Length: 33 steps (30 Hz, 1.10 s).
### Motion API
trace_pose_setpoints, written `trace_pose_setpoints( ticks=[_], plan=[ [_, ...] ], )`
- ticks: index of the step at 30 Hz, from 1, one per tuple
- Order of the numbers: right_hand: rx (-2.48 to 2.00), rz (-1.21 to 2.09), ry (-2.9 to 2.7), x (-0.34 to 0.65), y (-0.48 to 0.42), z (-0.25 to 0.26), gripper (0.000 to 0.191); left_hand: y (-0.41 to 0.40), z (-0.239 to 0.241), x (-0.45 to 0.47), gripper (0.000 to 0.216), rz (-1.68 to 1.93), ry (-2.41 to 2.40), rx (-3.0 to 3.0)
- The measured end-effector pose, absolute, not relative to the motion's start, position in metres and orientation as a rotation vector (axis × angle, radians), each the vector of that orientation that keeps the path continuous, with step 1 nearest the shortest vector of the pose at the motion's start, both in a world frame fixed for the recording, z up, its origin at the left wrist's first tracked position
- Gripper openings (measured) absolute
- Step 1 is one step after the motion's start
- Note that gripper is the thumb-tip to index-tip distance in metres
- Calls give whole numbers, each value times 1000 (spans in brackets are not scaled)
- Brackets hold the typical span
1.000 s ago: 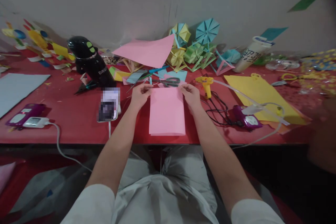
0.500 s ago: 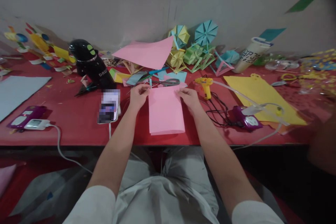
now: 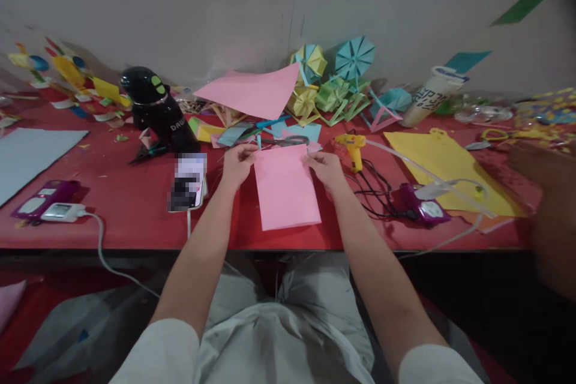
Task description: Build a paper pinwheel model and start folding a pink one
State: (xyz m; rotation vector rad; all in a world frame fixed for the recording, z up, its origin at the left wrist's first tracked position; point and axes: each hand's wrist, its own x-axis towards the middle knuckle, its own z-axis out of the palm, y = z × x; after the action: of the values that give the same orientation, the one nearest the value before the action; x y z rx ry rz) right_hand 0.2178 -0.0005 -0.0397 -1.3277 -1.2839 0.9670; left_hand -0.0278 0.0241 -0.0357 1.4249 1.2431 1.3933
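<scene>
A pink sheet of paper (image 3: 288,189) hangs or lies in front of me over the red table, slightly slanted, its lower edge close to the table's front. My left hand (image 3: 238,165) pinches its upper left corner between thumb and fingers. At the upper right corner, my right hand (image 3: 324,169) pinches the paper in the same way. Just behind the top edge, grey-handled scissors (image 3: 294,140) lie among blue and pink paper scraps (image 3: 310,131).
A yellow glue gun (image 3: 353,149) with its black cable lies right of my hands, beside a purple socket (image 3: 425,207) and yellow paper (image 3: 443,162). To the left are a phone (image 3: 188,183) and a black bottle (image 3: 157,111). Folded paper shapes (image 3: 335,93) line the wall. Another person's arm (image 3: 555,216) reaches in at right.
The pink paper's lower end has swung slightly right, and its bottom edges now look aligned. Both my hands keep their pinch. At the right, another person's arm has come further over the table.
</scene>
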Motion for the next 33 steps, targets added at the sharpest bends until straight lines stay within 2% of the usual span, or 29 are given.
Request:
trace_pose_setpoints(
  ticks=[7,12,17,25,33],
  plan=[
    [-1317,1104,-1608,229,16,-19,33,16,-26,-35,29,1110,1176,1367],
    [-1258,1191,-2147,220,37,12,27,7,-13,-30,31,898,1145,1277],
    [-1108,1172,-2525,194,56,25,22,2,-12,-19,33,984,1070,1515],
    [-1259,1308,-2461,180,45,32,25,10,-23,-25,12,1130,1201,1679],
    [-1285,1313,-2385,241,26,13,30,14,-17,-39,10,1172,1392,1700]
  ],
)
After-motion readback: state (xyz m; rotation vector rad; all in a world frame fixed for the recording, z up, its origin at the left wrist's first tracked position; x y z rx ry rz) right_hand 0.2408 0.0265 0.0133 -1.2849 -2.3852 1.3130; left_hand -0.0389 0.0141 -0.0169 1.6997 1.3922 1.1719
